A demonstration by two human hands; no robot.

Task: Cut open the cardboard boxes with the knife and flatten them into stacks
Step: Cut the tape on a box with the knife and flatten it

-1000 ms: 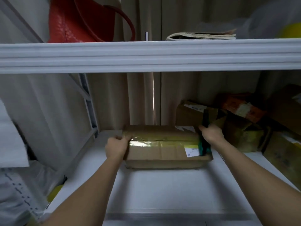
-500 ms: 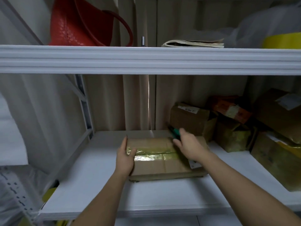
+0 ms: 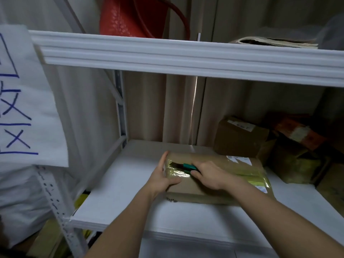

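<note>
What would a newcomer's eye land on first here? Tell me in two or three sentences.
First, the taped cardboard box on the white lower shelf, with the left hand gripping its end and the right hand holding a green-handled knife at the tape seam. Next, the red bag on the shelf above, and more boxes piled at the back right.

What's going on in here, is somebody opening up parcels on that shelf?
Yes. A person is cutting open a flat brown cardboard box sealed with shiny yellowish tape, which lies on a white shelf. The left hand steadies the box's left end while the right hand grips a green-handled knife, its tip at the taped seam near that end. More brown cardboard boxes are piled at the back right, apparently still sealed.
</note>
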